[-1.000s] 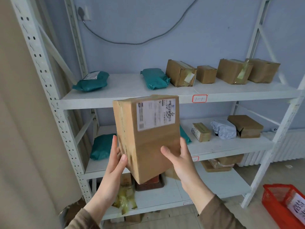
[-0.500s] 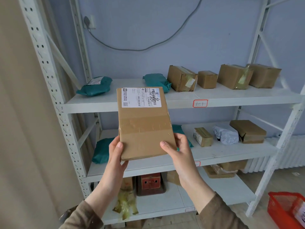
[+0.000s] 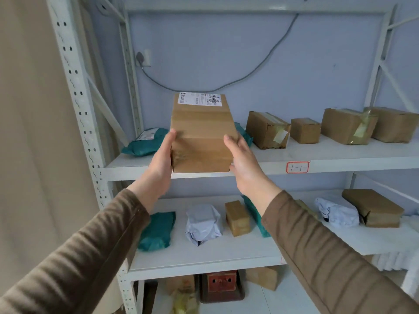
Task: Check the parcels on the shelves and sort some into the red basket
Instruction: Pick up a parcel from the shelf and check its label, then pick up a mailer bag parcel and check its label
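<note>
Cardboard parcel (image 3: pixel 201 134) is being gripped at both sides by left hand (image 3: pixel 159 160) and right hand (image 3: pixel 243 164), fingers (image 3: pixel 170 138) curled around it; sliding it level onto the upper shelf (image 3: pixel 317 158) should avoid bumping the teal mailer (image 3: pixel 145 142).

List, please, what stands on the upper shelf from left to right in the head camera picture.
Green bag → big box held between left hand and right hand → taped box → small box → box with yellow tape → last box. A second green bag behind the held box is left out.
</note>
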`<state>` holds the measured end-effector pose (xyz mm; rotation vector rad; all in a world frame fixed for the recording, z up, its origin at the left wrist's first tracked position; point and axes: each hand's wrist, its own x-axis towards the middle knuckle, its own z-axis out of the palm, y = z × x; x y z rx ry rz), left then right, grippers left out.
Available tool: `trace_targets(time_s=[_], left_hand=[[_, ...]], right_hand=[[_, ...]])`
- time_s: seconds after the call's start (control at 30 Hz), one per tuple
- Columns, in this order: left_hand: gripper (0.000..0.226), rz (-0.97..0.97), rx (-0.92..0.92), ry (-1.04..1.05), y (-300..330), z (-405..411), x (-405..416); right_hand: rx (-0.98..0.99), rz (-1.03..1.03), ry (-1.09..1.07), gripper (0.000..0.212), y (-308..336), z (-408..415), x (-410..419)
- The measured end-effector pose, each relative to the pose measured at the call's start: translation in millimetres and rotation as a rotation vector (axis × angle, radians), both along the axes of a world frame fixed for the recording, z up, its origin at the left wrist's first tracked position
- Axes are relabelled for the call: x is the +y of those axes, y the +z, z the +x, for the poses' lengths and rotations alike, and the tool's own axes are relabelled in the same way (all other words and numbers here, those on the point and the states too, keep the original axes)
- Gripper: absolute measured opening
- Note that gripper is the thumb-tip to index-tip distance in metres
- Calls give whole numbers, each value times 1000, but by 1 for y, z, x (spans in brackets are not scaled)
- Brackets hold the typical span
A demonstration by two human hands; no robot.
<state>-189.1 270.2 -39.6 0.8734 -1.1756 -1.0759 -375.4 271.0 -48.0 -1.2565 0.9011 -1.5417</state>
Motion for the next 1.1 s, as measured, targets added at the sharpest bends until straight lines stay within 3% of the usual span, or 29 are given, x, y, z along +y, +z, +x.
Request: trace_targets(time_s=[0.27,0.37,0.47,0.67,0.77,0.87,0.97,1.1], left_hand=[[52,134,31,28,22,16,-122],[49,176,42,32,24,20,-160],[56,241,59,71,25,23,-189],[62,288,70,186,15,33,-239],[68,133,-129,325,18,32,-241],[62,-244,-266,398,29,12,-217],[56,-490,-318,315,43,-23,-198],[50,-577,-392,158,47,-81,-192]], right_hand=[[97,126,54,37,25,12,-115],[120,161,54,66,27,20,-145],[114,181,51,74,27,25,-172],[161,161,74,59,18,33,-203],[218,83,-17,73,17,30,-203],[303,-84,-248,58,24,7,-203],[326,-145,-423,46,29,-31,-211],[352,-48,-492,48,28,-76,-224]])
